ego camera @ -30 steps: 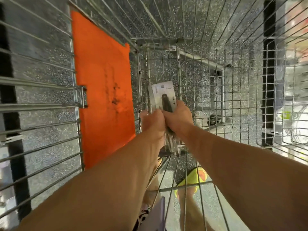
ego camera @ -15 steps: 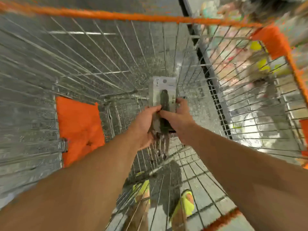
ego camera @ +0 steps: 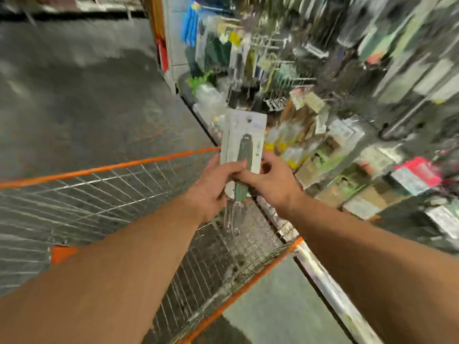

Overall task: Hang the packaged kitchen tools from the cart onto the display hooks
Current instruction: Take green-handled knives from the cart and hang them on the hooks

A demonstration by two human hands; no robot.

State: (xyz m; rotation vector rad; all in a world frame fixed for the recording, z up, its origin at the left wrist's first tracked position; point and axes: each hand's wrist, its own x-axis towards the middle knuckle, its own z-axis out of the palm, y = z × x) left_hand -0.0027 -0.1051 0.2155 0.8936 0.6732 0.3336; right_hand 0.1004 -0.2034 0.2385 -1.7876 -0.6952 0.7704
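**Packaged tool is up out of the cart, ready for a hook**

Packaged kitchen tool (ego camera: 242, 155) is held up in the middle of the view, over the far edge of the cart (ego camera: 104, 209). It is a flat white card with a green handle on it, and the shiny metal end hangs down below the hands.

Nearest to us, the left hand (ego camera: 213, 187) pinches the left side of the card, thumb across the front. The right hand (ego camera: 270, 181) pinches the right side, fingers curled on the handle. Both hold it tight.

Farther off, at 1 o'clock, the display hooks (ego camera: 278, 58) stick out of the wall of goods. They look blurry, so I cannot tell which hook is free.

To do this step well, I think the person should keep the card upright and flat. The little hole near the top of the card should face the hook tip. Slide it on slowly. The card could bend or miss if it tilts.
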